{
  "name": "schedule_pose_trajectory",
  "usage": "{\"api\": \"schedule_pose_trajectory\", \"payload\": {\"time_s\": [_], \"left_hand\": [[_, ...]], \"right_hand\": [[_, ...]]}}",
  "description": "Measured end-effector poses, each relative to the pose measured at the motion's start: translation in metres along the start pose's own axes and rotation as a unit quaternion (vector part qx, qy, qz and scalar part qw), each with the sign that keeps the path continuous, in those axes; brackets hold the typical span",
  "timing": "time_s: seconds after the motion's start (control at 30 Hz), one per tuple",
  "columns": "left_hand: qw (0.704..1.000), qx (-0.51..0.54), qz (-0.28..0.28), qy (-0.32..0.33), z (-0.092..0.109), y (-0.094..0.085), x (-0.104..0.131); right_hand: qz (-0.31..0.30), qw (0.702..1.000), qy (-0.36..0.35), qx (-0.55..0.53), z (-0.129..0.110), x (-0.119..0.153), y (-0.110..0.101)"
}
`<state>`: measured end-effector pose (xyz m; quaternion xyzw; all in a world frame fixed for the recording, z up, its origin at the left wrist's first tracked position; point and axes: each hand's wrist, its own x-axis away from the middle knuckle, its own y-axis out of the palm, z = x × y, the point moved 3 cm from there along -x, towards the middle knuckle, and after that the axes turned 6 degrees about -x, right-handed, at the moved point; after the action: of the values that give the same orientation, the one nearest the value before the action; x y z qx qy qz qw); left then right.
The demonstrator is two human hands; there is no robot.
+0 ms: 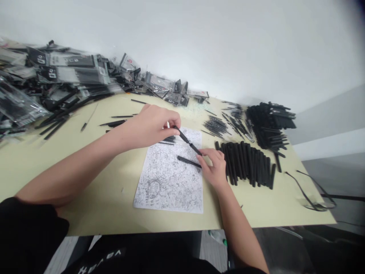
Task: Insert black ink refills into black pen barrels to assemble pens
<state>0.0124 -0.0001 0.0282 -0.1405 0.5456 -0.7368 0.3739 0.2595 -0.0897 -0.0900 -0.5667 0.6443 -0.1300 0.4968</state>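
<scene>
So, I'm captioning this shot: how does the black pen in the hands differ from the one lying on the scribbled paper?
The held pen is raised between left hand and right hand; the lying pen rests on the scribbled paper. The held pen slants more steeply; the lying pen is nearer level. Both are black and slim.

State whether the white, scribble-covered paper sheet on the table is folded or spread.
Spread: the white, scribble-covered paper sheet lies flat on the pale yellow table, its near edge and both near corners showing.
</scene>
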Motion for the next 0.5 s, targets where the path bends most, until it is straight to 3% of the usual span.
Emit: {"api": "schedule_pose_trajectory", "payload": {"time_s": [0.3, 0.5], "left_hand": [[1.000, 0.014, -0.009, -0.001, 0.0044, 0.0073, -0.0004], [1.000, 0.021, -0.019, -0.004, 0.0056, 0.0066, 0.0000]], "right_hand": [[0.077, 0.997, -0.029, -0.007, -0.0032, -0.0006, -0.0050], [0.098, 0.995, -0.009, -0.016, -0.0034, -0.0027, -0.0083]]}}
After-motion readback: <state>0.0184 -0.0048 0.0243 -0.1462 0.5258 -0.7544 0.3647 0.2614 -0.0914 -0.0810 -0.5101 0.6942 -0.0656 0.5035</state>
